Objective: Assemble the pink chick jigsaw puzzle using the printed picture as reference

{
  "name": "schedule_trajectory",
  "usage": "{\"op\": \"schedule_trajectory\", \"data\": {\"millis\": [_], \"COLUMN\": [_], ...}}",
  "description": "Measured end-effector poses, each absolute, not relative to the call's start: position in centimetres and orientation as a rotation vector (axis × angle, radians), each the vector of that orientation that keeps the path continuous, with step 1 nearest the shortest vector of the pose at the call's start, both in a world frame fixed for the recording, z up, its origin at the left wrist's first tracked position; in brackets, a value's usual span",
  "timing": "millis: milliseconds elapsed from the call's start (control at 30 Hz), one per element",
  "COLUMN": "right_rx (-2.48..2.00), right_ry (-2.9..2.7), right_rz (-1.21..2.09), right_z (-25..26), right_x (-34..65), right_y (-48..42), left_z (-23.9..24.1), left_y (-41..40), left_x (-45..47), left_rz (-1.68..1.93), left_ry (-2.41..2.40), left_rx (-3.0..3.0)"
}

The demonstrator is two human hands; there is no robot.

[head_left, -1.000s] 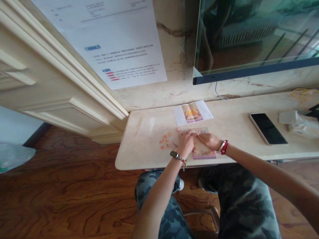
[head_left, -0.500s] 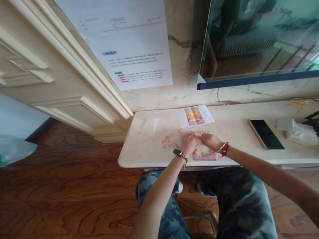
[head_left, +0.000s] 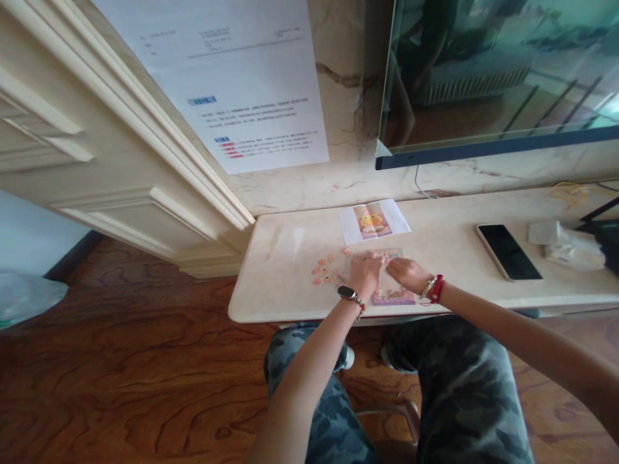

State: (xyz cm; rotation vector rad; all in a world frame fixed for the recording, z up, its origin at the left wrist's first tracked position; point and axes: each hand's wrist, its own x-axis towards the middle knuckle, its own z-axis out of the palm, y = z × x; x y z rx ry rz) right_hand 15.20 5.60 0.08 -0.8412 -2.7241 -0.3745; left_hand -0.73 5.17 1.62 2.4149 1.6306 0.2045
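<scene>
A small pink jigsaw board (head_left: 393,296) lies near the front edge of a cream marble shelf (head_left: 280,258). My left hand (head_left: 363,275) rests on its left part, fingers curled down onto the pieces. My right hand (head_left: 407,273) lies on its upper right part, fingers bent and pressing near the top edge. Whether either hand pinches a piece is too small to see. Several loose pink and orange puzzle pieces (head_left: 324,272) lie scattered just left of my left hand. A printed reference picture (head_left: 373,220) of a yellow figure lies behind the board.
A black phone (head_left: 507,252) lies face up to the right, with a crumpled plastic bag (head_left: 568,245) beyond it. A glass tank (head_left: 493,71) stands at the back right. A printed notice (head_left: 227,77) hangs on the wall. Wooden floor lies left of the shelf.
Both hands stay on the puzzle board with only small finger shifts. The view has swung slightly, first right and then back left.
</scene>
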Motion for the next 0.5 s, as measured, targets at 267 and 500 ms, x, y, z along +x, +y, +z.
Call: {"op": "schedule_trajectory", "data": {"millis": [267, 500], "right_rx": [-1.433, -1.531], "right_ry": [-2.284, -2.226], "right_rz": [-0.252, -0.088], "right_z": [-0.9, -2.1], "right_x": [21.5, 20.8], "right_y": [6.5, 6.4], "left_z": [1.5, 0.8], "left_y": [5.4, 4.8], "left_x": [-1.3, -1.7], "left_rz": [0.224, 0.287], "left_ry": [1.547, 1.546], "left_rx": [2.461, 2.442]}}
